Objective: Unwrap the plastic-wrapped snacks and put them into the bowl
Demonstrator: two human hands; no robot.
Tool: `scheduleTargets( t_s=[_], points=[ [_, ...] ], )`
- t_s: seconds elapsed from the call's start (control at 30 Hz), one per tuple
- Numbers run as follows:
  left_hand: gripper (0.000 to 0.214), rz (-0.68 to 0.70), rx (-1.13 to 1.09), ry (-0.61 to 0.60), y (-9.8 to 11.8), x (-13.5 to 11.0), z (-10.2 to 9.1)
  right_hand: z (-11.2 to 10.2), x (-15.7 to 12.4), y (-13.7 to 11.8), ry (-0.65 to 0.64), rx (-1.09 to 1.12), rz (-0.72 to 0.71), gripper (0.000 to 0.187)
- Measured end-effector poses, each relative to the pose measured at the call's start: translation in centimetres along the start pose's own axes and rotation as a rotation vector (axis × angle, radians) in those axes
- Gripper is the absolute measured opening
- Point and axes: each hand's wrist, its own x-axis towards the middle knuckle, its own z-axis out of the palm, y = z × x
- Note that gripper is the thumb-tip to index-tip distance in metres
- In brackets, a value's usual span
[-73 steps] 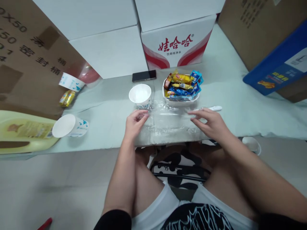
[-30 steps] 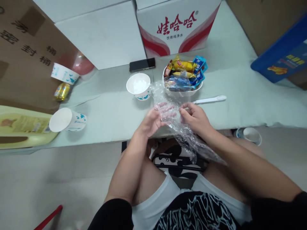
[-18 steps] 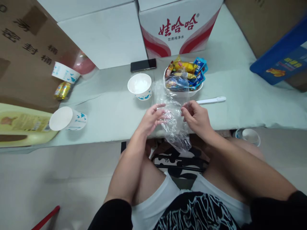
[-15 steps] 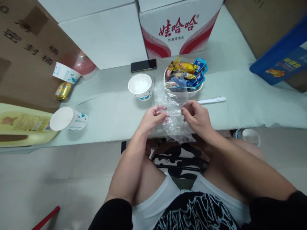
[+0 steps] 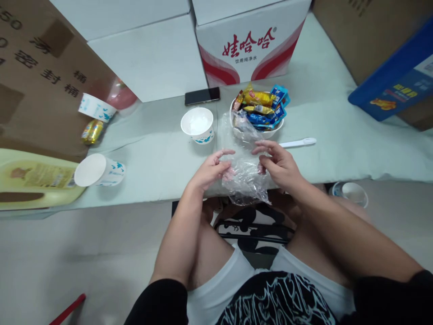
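A crumpled clear plastic bag [image 5: 246, 178] hangs between my hands over the near edge of the pale green table [image 5: 155, 153]. My left hand [image 5: 210, 169] pinches its left side with curled fingers. On the bag's right side my right hand [image 5: 278, 163] grips it, some fingers stretched out. Just beyond my hands stands a white bowl [image 5: 257, 132] heaped with wrapped snacks [image 5: 260, 108]. An upright white paper cup [image 5: 198, 124] stands left of the bowl.
A black phone [image 5: 202, 95] lies behind the cup, a white pen-like stick [image 5: 297, 142] right of the bowl. A tipped paper cup [image 5: 98, 169], yellow jug [image 5: 34, 183] and gold packet [image 5: 89, 131] sit far left. Cardboard boxes [image 5: 250, 43] line the back. A cup [image 5: 352, 193] sits on the floor.
The plastic was flat on the table under both hands. I lifted it, bunched it together and brought my hands close; it now hangs crumpled and shorter between them.
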Motion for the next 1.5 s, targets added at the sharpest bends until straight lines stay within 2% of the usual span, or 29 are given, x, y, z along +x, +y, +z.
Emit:
scheduleTargets(
  t_s=[0.13,0.2,0.3,0.4,0.57,0.67,0.73,0.77,0.83,0.9,1.0,1.1,1.23,1.3,1.4,1.5],
  points=[
    [0.057,0.015,-0.079,-0.064,0.0,-0.1,-0.7,-0.7,-0.2,-0.2,-0.062,-0.005,-0.094,0.011],
    [0.051,0.016,-0.108,-0.096,0.0,-0.2,-0.9,-1.3,-0.3,-0.3,-0.114,-0.049,-0.164,0.015],
    [0.029,0.014,-0.119,-0.102,0.0,-0.3,-1.0,-2.0,-0.4,-0.4,-0.181,-0.096,-0.203,0.023],
    [0.017,0.035,-0.104,-0.074,0.1,0.1,-0.8,-2.7,-0.3,-0.3,-0.204,-0.102,-0.174,0.023],
    [0.028,0.188,-0.01,0.041,-0.1,0.8,-0.4,-3.4,0.5,0.3,-0.081,0.014,-0.122,0.021],
    [0.033,0.257,0.092,0.023,-0.4,0.7,-0.2,-2.9,0.8,0.7,-0.025,0.011,-0.067,0.048],
    [0.04,0.24,0.101,-0.006,-0.4,0.5,-0.1,-2.3,0.7,0.6,-0.056,-0.11,-0.033,0.071],
    [0.047,0.232,0.087,0.0,-0.4,0.4,-0.1,-2.0,0.6,0.5,-0.082,-0.18,-0.016,0.073],
    [0.061,0.231,0.025,0.052,-0.4,0.4,0.0,-1.6,0.4,0.2,-0.109,-0.256,0.012,0.064],
    [0.07,0.198,-0.041,0.075,-0.3,0.4,0.1,-1.3,0.3,0.0,-0.09,-0.216,0.02,0.056],
    [0.059,0.095,-0.025,0.027,-0.3,0.6,0.4,-1.2,0.4,0.2,-0.003,-0.042,0.032,0.067],
    [0.041,0.161,-0.004,0.109,-0.4,0.7,0.7,-1.0,0.7,0.9,0.015,0.127,0.042,0.076],
    [0.038,0.232,-0.001,0.219,-0.6,0.7,0.8,-0.4,0.7,1.6,-0.125,0.139,0.107,0.047],
    [0.039,0.234,0.035,0.222,-0.7,0.8,0.7,-0.1,0.6,1.6,-0.11,0.115,0.119,0.038],
    [0.042,0.218,0.061,0.22,-0.7,0.9,0.5,-0.1,0.9,1.5,-0.092,0.124,0.19,0.037],
    [0.044,0.207,0.081,0.225,-0.8,1.1,0.1,-0.2,1.5,1.4,-0.128,0.147,0.265,0.05]
  ],
)
